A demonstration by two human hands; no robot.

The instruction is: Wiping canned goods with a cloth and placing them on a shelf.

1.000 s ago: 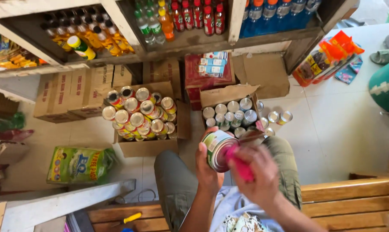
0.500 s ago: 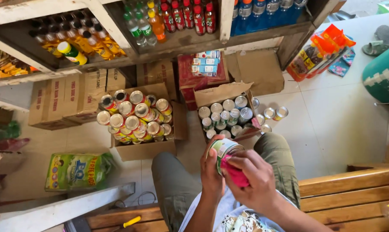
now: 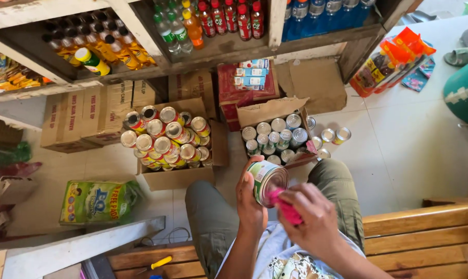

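- Left hand (image 3: 250,199) has its grip closed round the tin can (image 3: 267,181), held above the lap.
- Right hand (image 3: 314,219) pinches a pink cloth (image 3: 285,206) against the can's lid.
- Best to keep the can steady and wipe the whole rim.
- An open carton of cans (image 3: 278,135) sits just beyond the grip, on the floor.

The right hand (image 3: 316,219) hides most of the pink cloth (image 3: 285,205); the can's (image 3: 266,181) label is blurred.

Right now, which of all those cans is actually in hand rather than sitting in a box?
The green-labelled can above the lap: the left hand grips it while the right hand presses a pink cloth to its top. The others sit in cardboard boxes or on the floor.
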